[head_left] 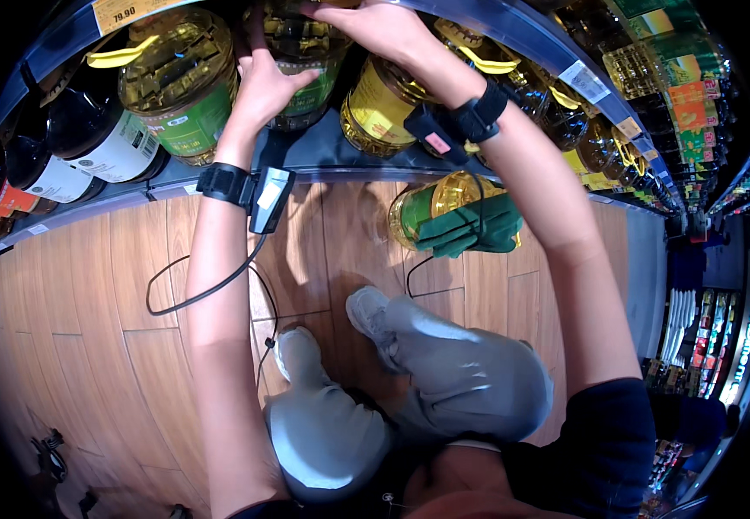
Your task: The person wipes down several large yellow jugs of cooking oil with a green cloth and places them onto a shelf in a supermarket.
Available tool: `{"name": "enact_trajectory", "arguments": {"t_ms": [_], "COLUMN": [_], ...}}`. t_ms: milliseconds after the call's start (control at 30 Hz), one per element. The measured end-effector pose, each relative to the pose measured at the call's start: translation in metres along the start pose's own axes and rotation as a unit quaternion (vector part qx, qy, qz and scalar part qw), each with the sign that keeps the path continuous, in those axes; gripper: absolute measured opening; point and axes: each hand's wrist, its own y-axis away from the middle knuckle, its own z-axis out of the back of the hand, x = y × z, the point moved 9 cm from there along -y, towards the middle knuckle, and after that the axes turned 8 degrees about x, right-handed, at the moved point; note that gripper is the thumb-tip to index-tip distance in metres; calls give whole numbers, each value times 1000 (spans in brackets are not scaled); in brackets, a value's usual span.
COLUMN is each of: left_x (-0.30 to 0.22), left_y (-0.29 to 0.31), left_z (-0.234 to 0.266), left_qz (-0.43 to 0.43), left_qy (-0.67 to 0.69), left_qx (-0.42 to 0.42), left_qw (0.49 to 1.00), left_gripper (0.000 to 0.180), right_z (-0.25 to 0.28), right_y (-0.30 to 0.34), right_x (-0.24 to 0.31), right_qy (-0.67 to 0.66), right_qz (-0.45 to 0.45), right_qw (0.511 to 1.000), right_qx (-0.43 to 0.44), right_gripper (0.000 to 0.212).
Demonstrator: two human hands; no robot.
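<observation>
A large clear bottle of golden cooking oil with a green label (309, 91) stands at the lower shelf's front. My left hand (267, 86) grips its left side, thumb across the front and fingers running up toward the top. Over the upper right of the same bottle, my right hand (370, 26) is bent inward with its fingers at the bottle's top; the frame's upper edge cuts off part of them. Another oil bottle with a green label (186, 121) is left of my left hand. Under my right forearm stands a yellow-labelled oil bottle (382, 108).
Dark bottles with white labels (115, 143) line the shelf at left. On the wooden floor (133, 372), an oil bottle (444, 197) stands by my feet with a green cloth (470, 229) over it. Cables hang from both wrist devices. The upper shelf edge (556, 60) overhangs the bottles.
</observation>
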Motion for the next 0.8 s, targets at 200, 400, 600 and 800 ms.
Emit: {"name": "enact_trajectory", "arguments": {"t_ms": [200,400,600,800], "left_x": [-2,21,-13,-9], "left_y": [4,-14,-18,-15], "left_z": [0,-52,-47,-56], "left_qz": [-23,48,22,21], "left_qy": [-86,-187,-203,-166], "left_qx": [-142,-23,-145,-146], "left_qw": [986,981,968,975], "left_gripper": [95,83,93,95], "right_z": [-7,-16,-16,-20], "right_y": [-3,-4,-8,-12], "right_x": [13,11,12,11], "right_qy": [-8,23,41,40], "right_qz": [95,79,74,76], "right_qw": [995,995,994,993], "right_qx": [24,52,66,78], "right_gripper": [33,35,36,38]}}
